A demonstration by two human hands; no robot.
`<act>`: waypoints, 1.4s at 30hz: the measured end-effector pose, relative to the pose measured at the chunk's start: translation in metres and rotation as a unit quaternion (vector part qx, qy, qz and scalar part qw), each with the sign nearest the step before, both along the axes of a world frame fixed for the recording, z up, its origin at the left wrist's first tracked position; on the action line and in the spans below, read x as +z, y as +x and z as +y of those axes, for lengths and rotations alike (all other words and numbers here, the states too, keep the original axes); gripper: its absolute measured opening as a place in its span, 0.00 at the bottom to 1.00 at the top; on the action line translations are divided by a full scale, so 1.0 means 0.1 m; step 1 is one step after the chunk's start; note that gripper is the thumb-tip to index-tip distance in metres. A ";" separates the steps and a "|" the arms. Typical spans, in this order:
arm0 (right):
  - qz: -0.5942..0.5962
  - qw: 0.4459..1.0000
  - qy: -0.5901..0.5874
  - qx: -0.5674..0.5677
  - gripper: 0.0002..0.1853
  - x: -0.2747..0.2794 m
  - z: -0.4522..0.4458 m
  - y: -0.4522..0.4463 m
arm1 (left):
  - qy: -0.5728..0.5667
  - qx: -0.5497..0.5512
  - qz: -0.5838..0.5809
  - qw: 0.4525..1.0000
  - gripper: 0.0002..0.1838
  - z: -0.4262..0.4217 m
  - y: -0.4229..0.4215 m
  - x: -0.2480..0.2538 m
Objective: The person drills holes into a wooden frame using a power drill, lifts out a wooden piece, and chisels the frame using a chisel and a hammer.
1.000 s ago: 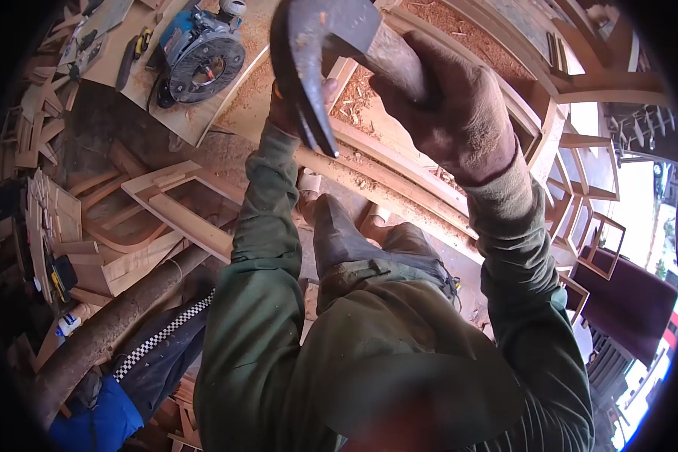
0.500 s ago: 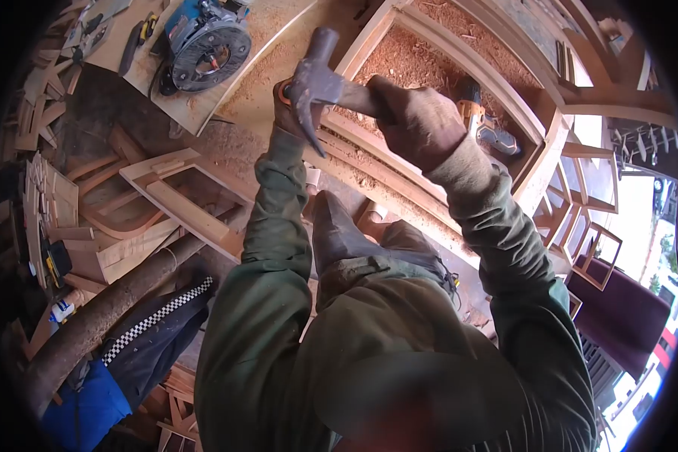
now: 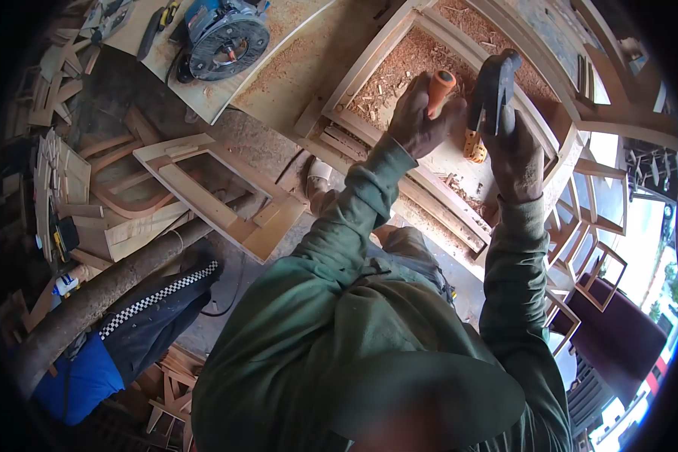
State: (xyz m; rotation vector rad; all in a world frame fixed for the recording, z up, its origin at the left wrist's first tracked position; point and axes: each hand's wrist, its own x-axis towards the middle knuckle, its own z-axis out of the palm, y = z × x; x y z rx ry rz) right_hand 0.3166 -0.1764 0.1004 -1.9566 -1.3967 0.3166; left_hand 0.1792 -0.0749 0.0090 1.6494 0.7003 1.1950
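Upright in my left hand (image 3: 422, 124) is a tool with an orange handle (image 3: 441, 87); its lower end is hidden by the fingers. My right hand (image 3: 516, 158) is closed round a hammer (image 3: 493, 87), whose dark head is up, just right of the orange handle and apart from it. Both hands are over a wooden frame (image 3: 384, 49) with wood shavings (image 3: 399, 75) inside. Between the hands, partly hidden under the hammer, lies a yellow and black power tool (image 3: 474, 147).
A blue router (image 3: 230, 49) stands on the board at the upper left, beside a yellow and black knife (image 3: 158, 26). Below it lie a flat wooden frame (image 3: 241, 226) and a log (image 3: 120, 290). Wooden frames (image 3: 603, 275) and a purple panel (image 3: 618, 324) are at the right.
Both hands have moved right over the frame, the hammer with the right one. The orange handle now shows clearly in my left hand. The hammer no longer overlaps the left hand.
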 end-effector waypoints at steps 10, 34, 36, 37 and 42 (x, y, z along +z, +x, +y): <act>0.063 0.995 -0.077 -0.023 0.14 0.07 0.09 -0.01 | -0.337 -0.262 0.013 0.904 0.16 1.17 -0.62 0.16; 0.009 0.994 -0.042 -0.101 0.17 -0.11 -0.14 -0.82 | -0.093 -0.466 0.214 0.853 0.18 1.16 -0.78 0.28; 0.013 0.992 -0.031 -0.122 0.16 -0.09 -0.17 -0.99 | -0.110 -0.514 0.190 0.830 0.20 1.23 -0.79 0.24; 0.013 0.990 -0.035 -0.137 0.15 -0.07 -0.18 -1.07 | -0.117 -0.536 0.178 0.817 0.20 1.26 -0.79 0.23; 0.050 0.978 -0.028 -0.198 0.11 0.02 -0.19 -1.42 | -0.022 -0.545 0.168 0.821 0.23 1.23 -0.83 0.29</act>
